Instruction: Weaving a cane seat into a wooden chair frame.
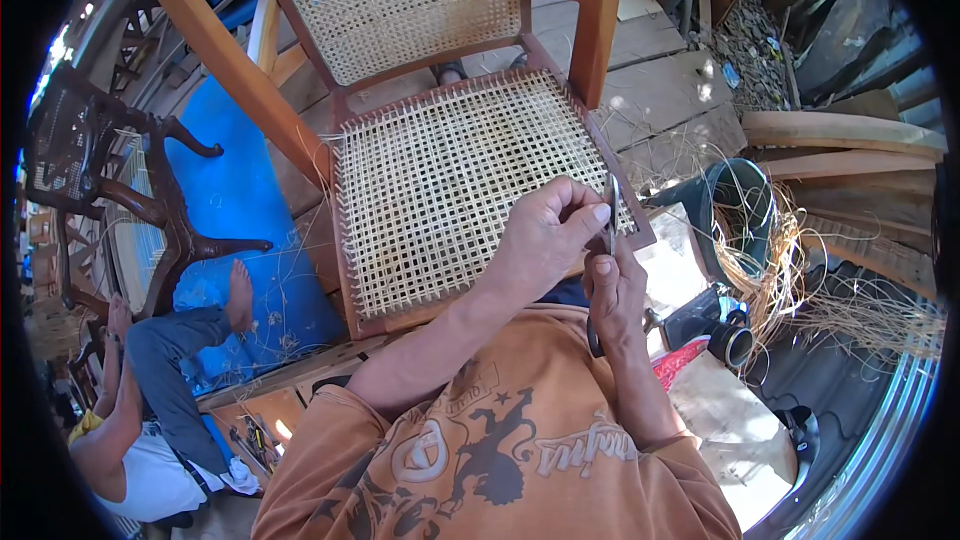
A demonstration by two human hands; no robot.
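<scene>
A wooden chair with a woven cane seat (450, 190) and a cane backrest (400, 0) stands right in front of me. Over the seat's near right corner, both my hands meet. My right hand (616, 300) is closed around what looks like a pair of scissors (612, 195), its metal blade pointing up and a dark curved handle showing below the fist. My left hand (555, 228) pinches thumb to finger beside the blade; anything between those fingertips is too small to make out. Short cane ends stick up along the seat's edges.
At the right, a dark bucket (715, 205) stands by tangled cane strands (780, 260). A black tool (705, 325) and red cloth (678, 364) lie nearer. On the left are a dark carved chair (165, 200), a blue sheet (235, 180) and a seated barefoot person (165, 420).
</scene>
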